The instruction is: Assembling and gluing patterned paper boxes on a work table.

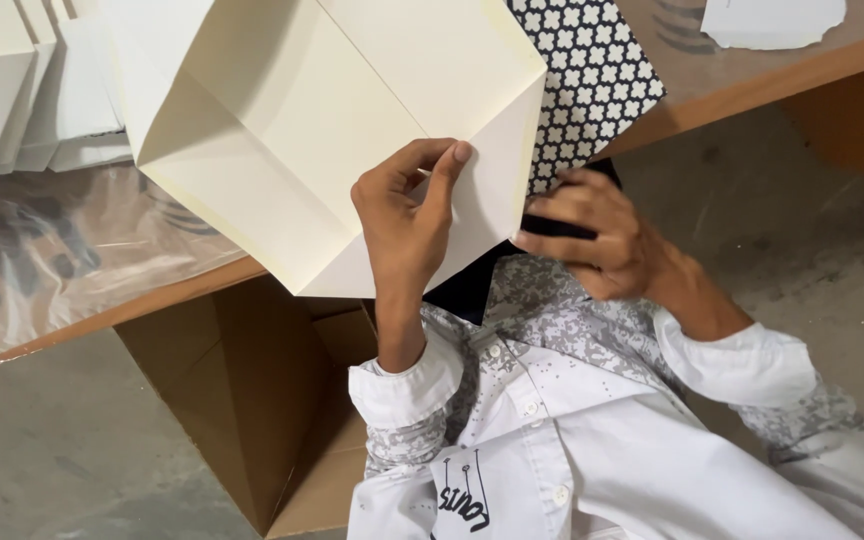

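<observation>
A large cream folded paper bag (282, 120) with creased flaps lies on the table edge in front of me. Its outer face is black with a white flower pattern (592, 70). My left hand (407, 220) presses on the near flap, index finger stretched along the crease and thumb curled against it. My right hand (602, 235) grips the bag's near right corner, its fingers wrapped over a dark edge. White sleeves with grey patterned cuffs cover both of my arms.
A stack of white folded paper (22, 90) sits at the upper left on a clear plastic sheet (62, 250). A brown cardboard box (272, 400) stands open under the wooden table edge (752, 85). A white paper piece (772, 20) lies top right.
</observation>
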